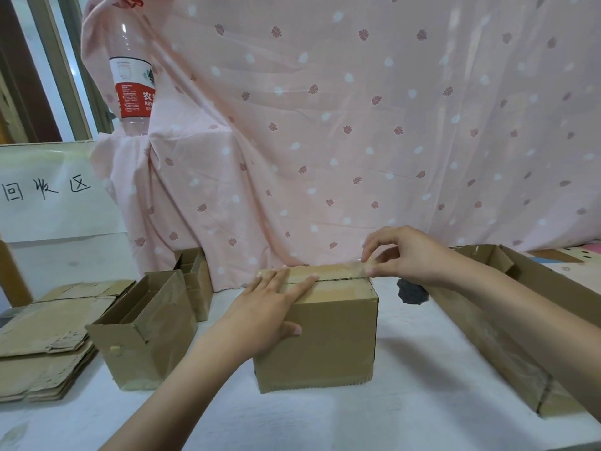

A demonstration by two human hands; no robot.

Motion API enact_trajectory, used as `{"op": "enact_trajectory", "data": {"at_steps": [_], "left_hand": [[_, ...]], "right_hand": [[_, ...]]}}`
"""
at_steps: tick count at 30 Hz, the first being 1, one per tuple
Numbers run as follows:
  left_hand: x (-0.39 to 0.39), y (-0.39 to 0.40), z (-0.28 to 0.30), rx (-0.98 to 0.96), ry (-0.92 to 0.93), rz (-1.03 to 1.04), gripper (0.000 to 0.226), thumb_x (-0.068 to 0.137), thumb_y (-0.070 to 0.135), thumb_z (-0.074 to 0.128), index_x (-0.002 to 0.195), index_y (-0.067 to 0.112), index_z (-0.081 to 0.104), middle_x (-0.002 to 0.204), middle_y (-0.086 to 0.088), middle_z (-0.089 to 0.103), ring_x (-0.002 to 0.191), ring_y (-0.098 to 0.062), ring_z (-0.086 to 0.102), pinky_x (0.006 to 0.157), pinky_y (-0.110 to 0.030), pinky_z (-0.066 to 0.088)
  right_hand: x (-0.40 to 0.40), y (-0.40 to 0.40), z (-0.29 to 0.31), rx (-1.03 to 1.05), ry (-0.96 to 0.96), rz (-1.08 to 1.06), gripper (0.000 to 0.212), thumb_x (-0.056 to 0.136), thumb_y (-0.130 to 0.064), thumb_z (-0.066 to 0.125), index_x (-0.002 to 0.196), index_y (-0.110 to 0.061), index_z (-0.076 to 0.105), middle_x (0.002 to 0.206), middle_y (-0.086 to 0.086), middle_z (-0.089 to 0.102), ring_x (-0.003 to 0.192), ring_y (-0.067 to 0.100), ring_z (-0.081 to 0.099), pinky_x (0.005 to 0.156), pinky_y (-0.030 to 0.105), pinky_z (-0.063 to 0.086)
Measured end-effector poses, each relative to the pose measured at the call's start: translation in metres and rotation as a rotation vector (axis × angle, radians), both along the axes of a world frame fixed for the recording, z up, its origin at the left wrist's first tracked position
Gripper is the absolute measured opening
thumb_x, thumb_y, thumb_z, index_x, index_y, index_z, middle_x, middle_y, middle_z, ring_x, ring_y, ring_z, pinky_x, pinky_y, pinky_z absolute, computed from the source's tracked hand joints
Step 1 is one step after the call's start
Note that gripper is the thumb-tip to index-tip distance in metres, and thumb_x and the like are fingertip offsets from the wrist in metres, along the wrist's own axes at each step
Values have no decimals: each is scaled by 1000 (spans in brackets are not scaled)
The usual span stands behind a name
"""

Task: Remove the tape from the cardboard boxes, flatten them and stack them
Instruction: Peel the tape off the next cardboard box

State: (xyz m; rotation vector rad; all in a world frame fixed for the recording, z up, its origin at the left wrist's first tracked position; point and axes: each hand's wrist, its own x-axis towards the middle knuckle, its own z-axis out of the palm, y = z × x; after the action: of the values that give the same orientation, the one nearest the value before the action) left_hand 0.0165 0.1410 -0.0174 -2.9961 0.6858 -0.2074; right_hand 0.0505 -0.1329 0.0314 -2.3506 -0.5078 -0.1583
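Observation:
A closed brown cardboard box (331, 340) stands in the middle of the white table. My left hand (266, 317) lies flat on its top left part, fingers spread, thumb down the front face. My right hand (406, 255) pinches the end of the clear tape strip (354, 266) at the box's top right corner; the strip runs along the top seam. A pile of flattened boxes (45, 340) lies at the left edge.
Two open-topped boxes (146, 327) (195, 281) stand left of the taped box. A long open box (507, 323) lies at the right, partly under my right forearm. Pink patterned cloth (357, 125) hangs behind, with a plastic bottle (133, 76) and a white sign (48, 190) at the left.

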Motion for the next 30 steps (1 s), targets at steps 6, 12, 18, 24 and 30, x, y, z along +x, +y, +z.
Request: {"op": "enact_trajectory", "data": {"at_steps": [6, 12, 18, 24, 30], "left_hand": [[-4, -1, 6, 12, 28, 6, 86, 96, 46, 57, 153, 49, -7, 166, -7, -2, 153, -24, -1, 123, -37, 1], [-6, -8, 3, 50, 20, 45, 85, 96, 46, 55, 157, 33, -3, 164, -16, 3, 152, -28, 2, 123, -42, 0], [-6, -25, -2, 11, -38, 2, 76, 93, 55, 52, 146, 9, 23, 164, -12, 9, 152, -23, 6, 124, -43, 2], [-4, -28, -5, 40, -55, 41, 76, 97, 56, 46, 149, 8, 18, 165, -13, 5, 152, -25, 4, 124, -47, 4], [-6, -29, -7, 63, -77, 53, 80, 98, 57, 42, 154, 10, 10, 165, -12, 0, 153, -25, 1, 124, -46, 2]], "right_hand": [[-3, 2, -2, -50, -77, -1, 29, 77, -25, 85, 90, -43, 66, 81, -7, 66, 73, 9, 66, 80, 29, 53], [-2, 7, -5, -93, -109, -88, 11, 73, -40, 86, 75, -38, 75, 79, -21, 63, 74, 2, 57, 76, 40, 55], [-3, 10, -10, -9, -73, -23, 25, 66, -16, 92, 72, -24, 69, 96, -15, 63, 74, 4, 71, 80, 45, 57], [-8, -1, -8, 4, -27, -94, 41, 65, -43, 89, 73, -17, 58, 63, -9, 58, 38, 23, 41, 43, 39, 40], [-7, -6, -9, 35, 14, -30, 22, 83, -38, 78, 100, -50, 72, 75, -8, 58, 46, 24, 50, 47, 39, 45]]}}
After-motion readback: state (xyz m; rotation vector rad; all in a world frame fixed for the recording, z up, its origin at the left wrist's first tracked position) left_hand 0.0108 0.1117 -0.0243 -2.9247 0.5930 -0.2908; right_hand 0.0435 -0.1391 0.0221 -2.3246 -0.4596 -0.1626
